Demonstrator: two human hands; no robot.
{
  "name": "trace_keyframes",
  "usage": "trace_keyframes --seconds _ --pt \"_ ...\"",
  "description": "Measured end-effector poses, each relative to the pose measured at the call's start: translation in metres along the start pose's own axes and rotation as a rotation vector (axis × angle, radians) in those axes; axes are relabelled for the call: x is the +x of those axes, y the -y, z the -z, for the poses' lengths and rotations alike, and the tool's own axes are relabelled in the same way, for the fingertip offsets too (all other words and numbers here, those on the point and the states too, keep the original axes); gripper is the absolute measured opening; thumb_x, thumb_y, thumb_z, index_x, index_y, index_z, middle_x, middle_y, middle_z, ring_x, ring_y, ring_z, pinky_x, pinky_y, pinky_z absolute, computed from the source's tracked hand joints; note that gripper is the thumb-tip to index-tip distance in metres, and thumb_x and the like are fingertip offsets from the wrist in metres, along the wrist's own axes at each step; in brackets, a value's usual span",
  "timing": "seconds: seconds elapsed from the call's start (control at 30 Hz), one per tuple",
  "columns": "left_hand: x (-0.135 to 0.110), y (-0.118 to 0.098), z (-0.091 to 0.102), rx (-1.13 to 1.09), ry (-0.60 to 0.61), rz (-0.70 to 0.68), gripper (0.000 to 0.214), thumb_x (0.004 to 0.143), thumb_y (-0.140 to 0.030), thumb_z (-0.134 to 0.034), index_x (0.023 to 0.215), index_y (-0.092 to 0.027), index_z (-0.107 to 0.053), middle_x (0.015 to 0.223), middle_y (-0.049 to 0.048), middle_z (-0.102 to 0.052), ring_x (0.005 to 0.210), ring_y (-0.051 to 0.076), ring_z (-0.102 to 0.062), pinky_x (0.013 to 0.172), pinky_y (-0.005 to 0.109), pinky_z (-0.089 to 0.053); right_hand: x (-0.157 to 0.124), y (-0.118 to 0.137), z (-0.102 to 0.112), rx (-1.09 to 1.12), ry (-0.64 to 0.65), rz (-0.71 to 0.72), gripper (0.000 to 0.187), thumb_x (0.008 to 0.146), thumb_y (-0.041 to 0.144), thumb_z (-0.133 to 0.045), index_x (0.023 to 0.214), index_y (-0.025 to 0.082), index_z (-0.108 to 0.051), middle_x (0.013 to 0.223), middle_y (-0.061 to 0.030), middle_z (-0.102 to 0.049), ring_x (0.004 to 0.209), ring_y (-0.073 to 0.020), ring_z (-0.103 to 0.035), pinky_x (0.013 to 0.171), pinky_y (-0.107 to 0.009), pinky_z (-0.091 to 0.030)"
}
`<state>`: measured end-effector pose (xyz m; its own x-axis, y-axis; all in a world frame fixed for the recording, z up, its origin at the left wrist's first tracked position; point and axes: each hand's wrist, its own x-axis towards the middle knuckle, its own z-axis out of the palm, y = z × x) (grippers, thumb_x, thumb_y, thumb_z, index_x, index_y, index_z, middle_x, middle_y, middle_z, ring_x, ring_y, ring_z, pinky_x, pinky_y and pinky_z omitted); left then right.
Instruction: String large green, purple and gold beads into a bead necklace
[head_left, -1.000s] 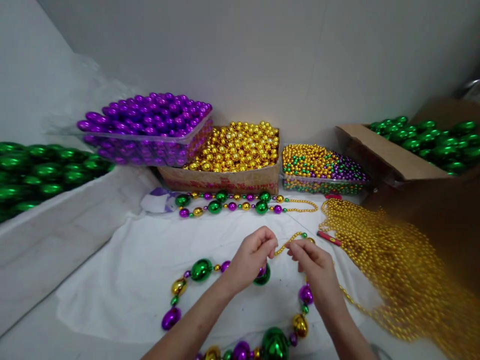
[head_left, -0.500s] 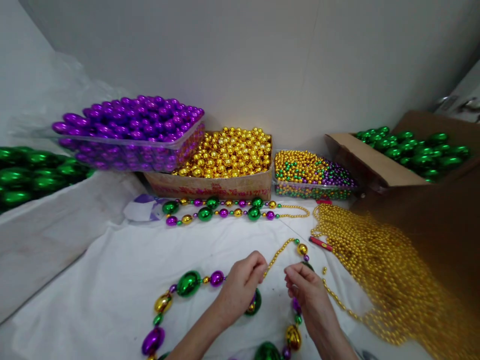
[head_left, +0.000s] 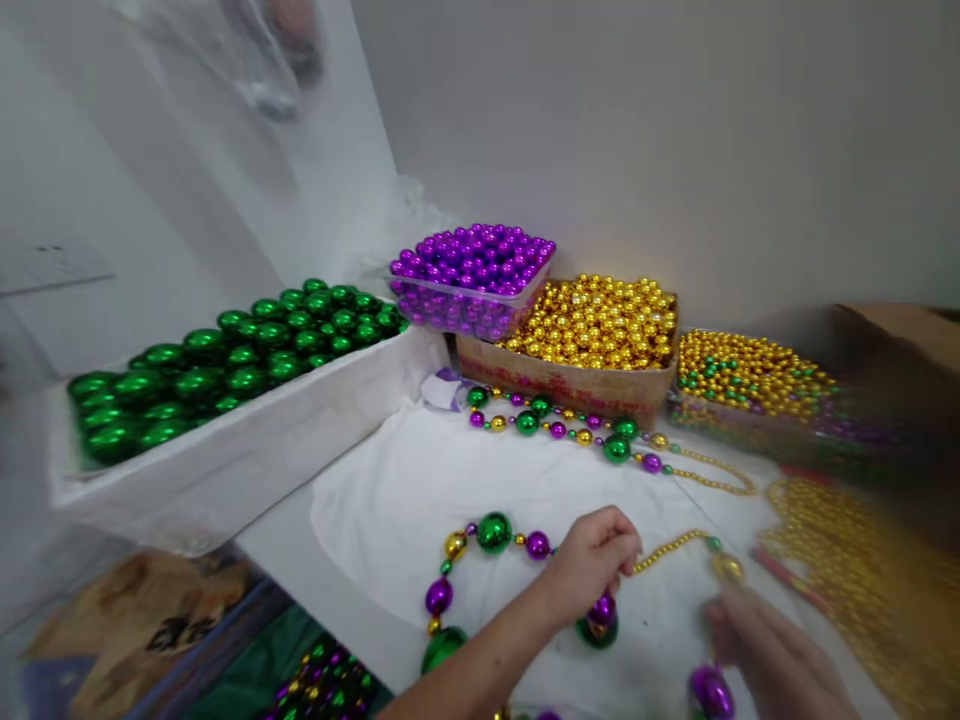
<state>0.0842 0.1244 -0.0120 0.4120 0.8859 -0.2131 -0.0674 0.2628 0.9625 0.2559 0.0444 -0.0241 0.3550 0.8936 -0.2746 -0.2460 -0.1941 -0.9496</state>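
Note:
A bead necklace of green, purple and gold balls curves over the white cloth around my hands. My left hand is closed, its fingertips pinched at the end of the necklace's small gold bead strand. Just below that hand hang a purple bead and a large green one, partly hidden. My right hand is smeared by motion beside the necklace's right side, near a gold bead; I cannot make out its fingers or anything in them.
A second bead necklace lies behind. Along the wall stand a purple bead tub, a cardboard box of gold beads and a mixed-bead tub. Green beads fill a white box at left. Gold strands are piled at right.
The view has swung left, bringing the whole white box of green beads and more beads below the table edge into sight. My left hand keeps its pinch; my right hand is now blurred.

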Motion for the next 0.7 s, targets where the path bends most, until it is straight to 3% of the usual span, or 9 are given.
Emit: trace_keyframes --seconds 0.1,0.3,0.4,0.5,0.57,0.7 --pt "0.003 -0.007 -0.002 -0.102 0.043 -0.018 0.022 0.073 -0.035 -0.061 0.073 -0.017 -0.049 0.057 -0.0063 -0.048 0.039 0.003 -0.032 0.038 0.017 -0.025 -0.002 -0.003 0.003 0.037 -0.063 -0.038 0.031 0.058 0.05 -0.079 0.064 0.022 -0.069 0.064 -0.0033 -0.062 0.06 -0.0169 -0.054 0.053 -0.029 -0.045" --pt "0.009 -0.013 -0.014 -0.098 0.097 0.002 0.024 0.075 -0.037 -0.062 0.075 -0.017 -0.048 0.057 -0.0071 -0.048 0.038 0.002 -0.03 0.037 0.016 -0.025 0.001 0.005 -0.005 0.145 0.065 -0.028 0.044 0.078 0.058 -0.061 0.083 0.016 -0.072 0.062 -0.0015 -0.054 0.057 -0.0119 -0.046 0.051 -0.024 -0.035" --pt "0.006 -0.013 -0.013 -0.053 0.078 0.0 0.025 0.075 -0.038 -0.062 0.075 -0.017 -0.049 0.057 -0.0069 -0.048 0.038 0.003 -0.033 0.037 0.016 -0.024 0.009 0.016 -0.014 0.129 0.131 0.021 0.04 0.078 0.055 -0.062 0.086 0.017 -0.07 0.063 -0.0007 -0.055 0.057 -0.0118 -0.046 0.053 -0.024 -0.035" --pt "0.002 -0.013 -0.005 -0.093 0.032 0.006 0.025 0.074 -0.037 -0.064 0.075 -0.017 -0.05 0.058 -0.0069 -0.047 0.04 0.002 -0.031 0.038 0.016 -0.027 0.016 0.017 -0.015 0.048 0.16 0.082 0.03 0.073 0.046 -0.072 0.071 0.018 -0.063 0.057 0.0023 -0.052 0.054 -0.01 -0.042 0.052 -0.023 -0.032" --pt "0.001 -0.013 0.001 -0.144 0.004 0.017 0.024 0.073 -0.035 -0.064 0.075 -0.016 -0.05 0.058 -0.0071 -0.047 0.041 0.002 -0.029 0.039 0.016 -0.028 0.019 0.013 -0.011 0.002 0.16 0.084 0.036 0.072 0.046 -0.073 0.059 0.017 -0.055 0.051 0.0037 -0.046 0.05 -0.0089 -0.037 0.05 -0.023 -0.029" --pt "0.0 -0.007 0.006 -0.188 -0.009 0.046 0.022 0.073 -0.033 -0.064 0.075 -0.016 -0.049 0.058 -0.0067 -0.048 0.041 0.002 -0.028 0.039 0.015 -0.027 0.026 0.004 -0.003 -0.057 0.166 0.022 0.038 0.072 0.05 -0.071 0.06 0.017 -0.055 0.047 0.0052 -0.041 0.047 -0.0077 -0.033 0.047 -0.022 -0.024"
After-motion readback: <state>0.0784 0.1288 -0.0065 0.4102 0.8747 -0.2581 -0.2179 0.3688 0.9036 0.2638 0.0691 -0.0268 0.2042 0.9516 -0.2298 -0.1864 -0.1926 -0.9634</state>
